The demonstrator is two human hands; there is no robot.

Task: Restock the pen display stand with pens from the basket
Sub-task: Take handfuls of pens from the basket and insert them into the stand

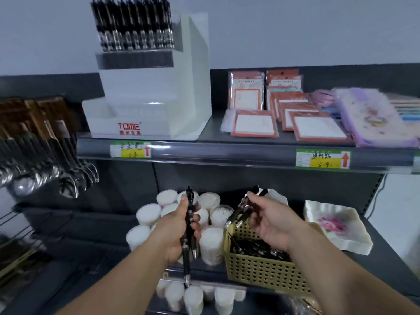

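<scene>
Upright black pens (188, 223) are sitting gripped in the left hand (175, 228). The right hand (272, 221) is pinching a slanted bunch (244, 209) over the green basket (261, 269) on the lower shelf (386, 258). The white display stand (150, 98) is sitting on the upper shelf (216, 130).

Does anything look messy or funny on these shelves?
Yes. The white display stand has pens only in its top row; the lower tiers look bare. Beside it, the orange notepad packs lie slumped and overlapping.
</scene>
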